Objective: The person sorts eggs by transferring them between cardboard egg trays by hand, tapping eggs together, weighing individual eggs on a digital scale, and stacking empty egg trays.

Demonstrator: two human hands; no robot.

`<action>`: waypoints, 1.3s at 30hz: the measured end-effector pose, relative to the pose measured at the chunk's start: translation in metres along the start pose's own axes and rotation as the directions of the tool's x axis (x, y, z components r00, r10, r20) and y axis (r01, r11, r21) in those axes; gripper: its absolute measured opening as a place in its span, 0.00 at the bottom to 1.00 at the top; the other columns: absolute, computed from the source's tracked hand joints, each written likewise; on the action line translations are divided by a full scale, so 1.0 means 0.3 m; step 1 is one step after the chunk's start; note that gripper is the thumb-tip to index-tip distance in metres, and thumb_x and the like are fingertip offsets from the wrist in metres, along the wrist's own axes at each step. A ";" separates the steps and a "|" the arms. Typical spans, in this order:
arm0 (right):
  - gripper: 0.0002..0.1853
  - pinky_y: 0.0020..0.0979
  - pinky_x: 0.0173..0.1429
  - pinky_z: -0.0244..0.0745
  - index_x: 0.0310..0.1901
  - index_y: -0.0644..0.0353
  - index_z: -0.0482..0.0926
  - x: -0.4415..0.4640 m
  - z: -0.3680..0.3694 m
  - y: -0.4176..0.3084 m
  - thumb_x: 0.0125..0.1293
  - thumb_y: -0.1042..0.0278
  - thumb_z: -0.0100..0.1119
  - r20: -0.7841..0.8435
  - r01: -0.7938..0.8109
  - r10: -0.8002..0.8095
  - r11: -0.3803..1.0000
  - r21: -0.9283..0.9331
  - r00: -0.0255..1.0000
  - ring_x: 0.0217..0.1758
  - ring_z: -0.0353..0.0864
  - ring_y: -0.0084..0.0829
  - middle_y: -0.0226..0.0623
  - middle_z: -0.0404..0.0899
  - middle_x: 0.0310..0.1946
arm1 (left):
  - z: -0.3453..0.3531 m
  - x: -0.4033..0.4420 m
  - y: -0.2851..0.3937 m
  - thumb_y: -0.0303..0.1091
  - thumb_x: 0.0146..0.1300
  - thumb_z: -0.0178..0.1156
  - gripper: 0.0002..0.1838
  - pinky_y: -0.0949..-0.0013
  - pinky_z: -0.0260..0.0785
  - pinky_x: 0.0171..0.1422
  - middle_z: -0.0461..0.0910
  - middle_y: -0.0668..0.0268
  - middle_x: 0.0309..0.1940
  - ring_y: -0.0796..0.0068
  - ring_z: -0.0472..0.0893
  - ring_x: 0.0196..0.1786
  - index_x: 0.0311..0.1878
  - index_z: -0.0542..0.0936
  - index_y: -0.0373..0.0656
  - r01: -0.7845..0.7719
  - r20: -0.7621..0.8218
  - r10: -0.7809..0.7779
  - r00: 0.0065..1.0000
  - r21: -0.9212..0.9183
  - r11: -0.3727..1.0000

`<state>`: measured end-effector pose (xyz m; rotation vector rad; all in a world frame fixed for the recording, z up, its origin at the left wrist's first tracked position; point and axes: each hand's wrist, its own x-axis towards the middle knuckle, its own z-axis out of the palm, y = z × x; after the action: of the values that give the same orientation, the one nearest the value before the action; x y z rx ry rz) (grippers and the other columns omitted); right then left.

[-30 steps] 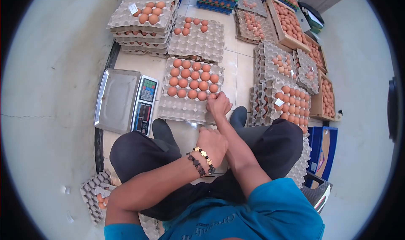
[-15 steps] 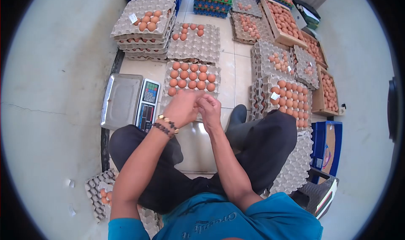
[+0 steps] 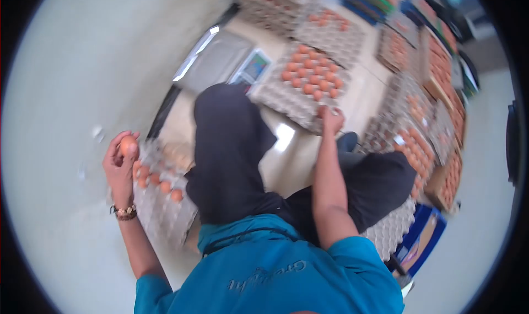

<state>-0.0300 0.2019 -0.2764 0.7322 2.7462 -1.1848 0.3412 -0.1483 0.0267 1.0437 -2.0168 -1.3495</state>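
Egg (image 3: 128,145) sits in the curled grip of the left hand (image 3: 117,160), now moved apart from the right hand (image 3: 332,117), whose grip by the tray (image 3: 284,100) I cannot tell.

The single view (head-worn) looks forward and steeply down.

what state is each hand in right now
Left hand: holding a brown egg.
Right hand: by the partly filled egg tray; too blurred to tell if open, closed or holding anything.

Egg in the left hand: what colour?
The egg is orange-brown, shown in the head view.
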 end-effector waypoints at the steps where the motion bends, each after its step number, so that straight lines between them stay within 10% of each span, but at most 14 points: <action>1: 0.26 0.47 0.62 0.74 0.48 0.59 0.85 0.034 0.063 0.069 0.54 0.48 0.68 -0.003 0.117 -0.117 0.993 0.009 0.993 0.56 0.82 0.49 0.52 0.83 0.52 | -0.084 -0.076 -0.049 0.35 0.69 0.65 0.19 0.74 0.77 0.55 0.84 0.59 0.49 0.77 0.82 0.49 0.59 0.79 0.36 0.060 -0.090 -0.061 0.994 -0.014 0.998; 3: 0.24 0.46 0.49 0.79 0.40 0.64 0.87 0.064 0.096 0.108 0.59 0.47 0.63 0.088 0.349 -0.345 0.936 -0.042 0.935 0.41 0.87 0.49 0.50 0.87 0.36 | -0.231 -0.184 -0.183 0.41 0.72 0.63 0.22 0.71 0.76 0.56 0.83 0.60 0.53 0.76 0.81 0.51 0.63 0.77 0.39 0.124 -0.229 -0.102 0.968 0.084 0.989; 11: 0.30 0.46 0.58 0.77 0.54 0.56 0.83 -0.060 0.037 -0.066 0.51 0.47 0.73 0.092 0.173 -0.150 0.923 -0.344 0.984 0.54 0.84 0.47 0.45 0.85 0.50 | -0.332 -0.398 -0.545 0.33 0.63 0.71 0.22 0.73 0.78 0.53 0.83 0.65 0.47 0.79 0.82 0.48 0.59 0.80 0.38 0.285 -0.536 -0.396 0.745 -0.281 0.916; 17: 0.24 0.42 0.52 0.79 0.48 0.60 0.78 0.021 0.098 -0.003 0.57 0.51 0.71 -0.179 0.341 -0.331 0.940 0.028 0.927 0.43 0.86 0.43 0.45 0.86 0.41 | -0.186 -0.397 -0.644 0.28 0.60 0.72 0.22 0.73 0.76 0.53 0.83 0.65 0.50 0.79 0.82 0.50 0.58 0.81 0.40 0.270 -0.506 -0.223 0.833 0.022 0.963; 23: 0.17 0.41 0.46 0.77 0.46 0.62 0.79 0.185 0.228 0.149 0.67 0.56 0.59 -0.192 0.616 -0.613 0.786 -0.047 0.767 0.39 0.84 0.42 0.43 0.85 0.36 | -0.152 -0.399 -0.677 0.25 0.58 0.70 0.20 0.68 0.78 0.57 0.77 0.58 0.53 0.63 0.80 0.55 0.55 0.83 0.40 0.110 -0.372 0.120 0.920 0.541 0.834; 36: 0.23 0.43 0.63 0.71 0.57 0.67 0.78 -0.037 0.108 0.008 0.57 0.75 0.61 -0.279 0.261 -0.210 0.953 0.156 0.937 0.55 0.76 0.48 0.50 0.72 0.51 | -0.148 -0.403 -0.713 0.18 0.65 0.61 0.20 0.63 0.73 0.67 0.71 0.60 0.56 0.65 0.78 0.60 0.61 0.79 0.33 0.165 -0.294 -0.081 0.952 0.271 0.948; 39: 0.23 0.44 0.64 0.70 0.57 0.65 0.77 -0.106 0.111 0.026 0.57 0.75 0.59 -0.381 0.232 -0.131 0.944 0.233 0.915 0.56 0.75 0.48 0.49 0.74 0.51 | -0.121 -0.390 -0.640 0.24 0.68 0.59 0.23 0.60 0.73 0.63 0.71 0.59 0.58 0.64 0.77 0.58 0.66 0.74 0.38 0.198 -0.300 -0.044 0.953 0.506 0.839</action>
<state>-0.0026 0.1703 -0.2974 0.8025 3.0384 -1.6481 0.4984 -0.1146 -0.1348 1.5310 -2.1779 -0.6364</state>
